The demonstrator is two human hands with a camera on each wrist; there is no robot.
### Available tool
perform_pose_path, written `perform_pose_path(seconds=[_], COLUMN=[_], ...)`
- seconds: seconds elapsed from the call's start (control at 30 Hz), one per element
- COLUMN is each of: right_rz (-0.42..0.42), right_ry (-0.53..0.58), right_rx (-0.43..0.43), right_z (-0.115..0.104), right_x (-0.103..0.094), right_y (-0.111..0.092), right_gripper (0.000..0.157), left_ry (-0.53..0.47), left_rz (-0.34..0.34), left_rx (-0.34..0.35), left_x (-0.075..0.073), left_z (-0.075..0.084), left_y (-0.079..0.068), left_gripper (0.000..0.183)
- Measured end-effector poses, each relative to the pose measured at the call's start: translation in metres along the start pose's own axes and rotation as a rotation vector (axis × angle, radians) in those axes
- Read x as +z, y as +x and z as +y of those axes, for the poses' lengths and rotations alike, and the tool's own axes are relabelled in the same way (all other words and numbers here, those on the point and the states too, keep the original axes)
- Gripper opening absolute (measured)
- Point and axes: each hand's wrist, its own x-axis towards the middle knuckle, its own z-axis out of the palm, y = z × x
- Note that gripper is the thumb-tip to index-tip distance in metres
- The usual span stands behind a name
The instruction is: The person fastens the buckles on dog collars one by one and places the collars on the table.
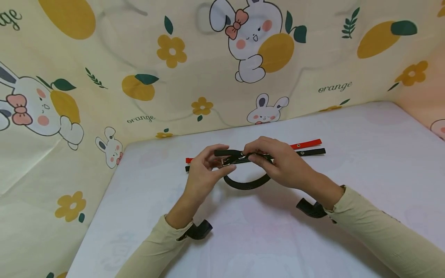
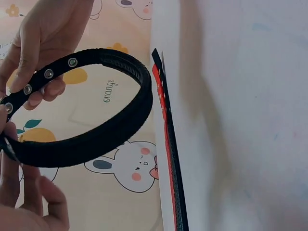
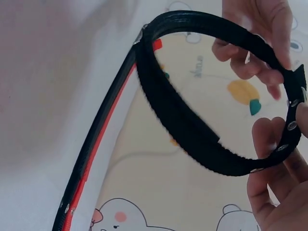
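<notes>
A black collar (image 1: 247, 186) is bent into a loop and held up above the table between both hands. My left hand (image 1: 205, 173) pinches its buckle end, thumb below and fingers above. My right hand (image 1: 278, 160) grips the strap end, which has a row of metal eyelets (image 2: 48, 74). In the right wrist view the strap end of the collar (image 3: 178, 125) meets the buckle at the right edge, with fingertips of both hands around it. The fingers partly hide the buckle.
Behind the hands, a red collar (image 1: 306, 144) and another black collar (image 1: 313, 152) lie straight, side by side, on the white table (image 1: 243, 239). A cloth (image 1: 194, 85) with rabbits and oranges hangs behind the table. A black device (image 1: 199, 230) sits at the left wrist.
</notes>
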Motion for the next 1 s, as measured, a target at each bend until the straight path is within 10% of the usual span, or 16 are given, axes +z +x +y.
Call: perform_pose_path(seconds=[0.37,1.0], right_rz=[-0.099,0.017], right_ry=[0.073,0.175], right_rx=[0.166,0.369], right_z=[-0.005,-0.012], right_x=[0.001,0.002], right_y=[0.001,0.001], right_gripper=[0.017,0.022], left_ry=[-0.269,-0.307], left_rz=[0.095,0.001], left_rx=[-0.171,-0.198], left_x=[0.001,0.006], left_z=[0.004,0.002], left_y=[-0.001,0.002], left_gripper=[0.034,0.035])
